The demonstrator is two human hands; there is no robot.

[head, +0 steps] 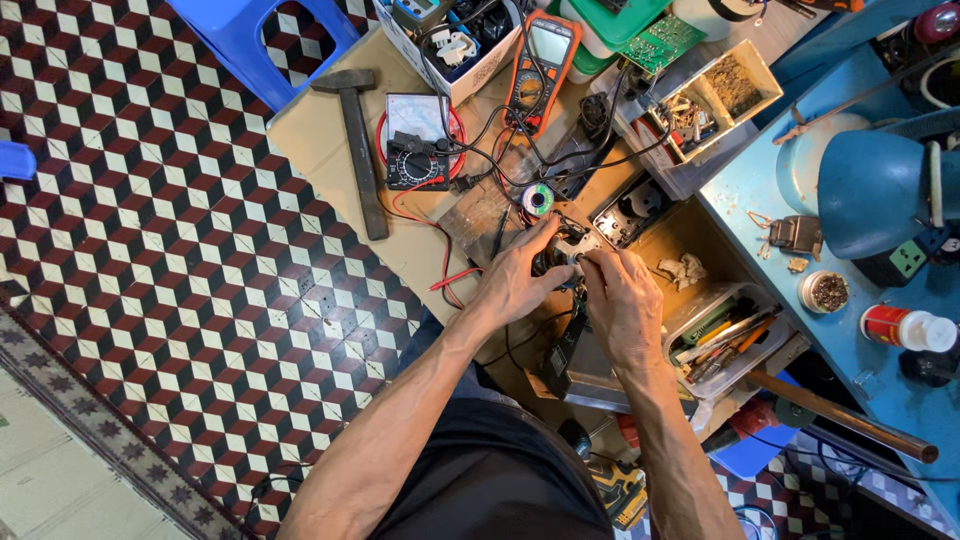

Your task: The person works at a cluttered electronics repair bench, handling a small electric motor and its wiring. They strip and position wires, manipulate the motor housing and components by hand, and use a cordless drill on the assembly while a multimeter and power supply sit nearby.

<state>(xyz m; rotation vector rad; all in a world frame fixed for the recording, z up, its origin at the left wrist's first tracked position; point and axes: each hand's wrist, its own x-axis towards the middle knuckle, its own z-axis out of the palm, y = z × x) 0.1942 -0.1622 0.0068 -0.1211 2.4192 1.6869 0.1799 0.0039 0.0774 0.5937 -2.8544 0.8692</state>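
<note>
Pinching a small metal part [578,243], both hands' fingers [545,235] crowd beside hammer [357,140] and multimeter [541,58].

You are working over a matt brown cardboard sheet [320,140]; beside it is lying a dull dark steel hammer [358,140], a glossy orange plastic multimeter [541,62] is gleaming, a clear plastic tray [700,310] is holding tools, and the smooth patterned tile floor [150,250] is shining faintly.
</note>
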